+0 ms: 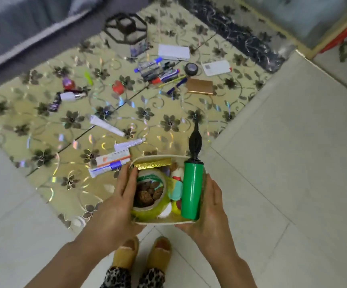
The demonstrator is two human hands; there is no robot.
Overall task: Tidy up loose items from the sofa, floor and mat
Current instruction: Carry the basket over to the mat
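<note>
I hold a small cream box (158, 158) above the floor with both hands. My left hand (116, 201) grips its left side, my right hand (208, 206) grips its right side and near corner. Inside the box stand a green balloon pump (191, 188) with a black nozzle, a tape roll (150, 192), a gold strip and small bits. On the floral mat (43, 121) lie loose items: white tubes (106, 125), medicine cartons (112, 160), a heap of pens (160, 72), a white bottle (70, 96), a red object (118, 86), a brown box (199, 86).
A grey sofa (33, 28) borders the mat at the top left. A black hexagonal holder (125, 30), a white box (173, 51), a black tape roll (191, 69) and a white card (216, 67) sit at the mat's far end. Pale tiles lie right and left. My slippered feet (143, 252) are below.
</note>
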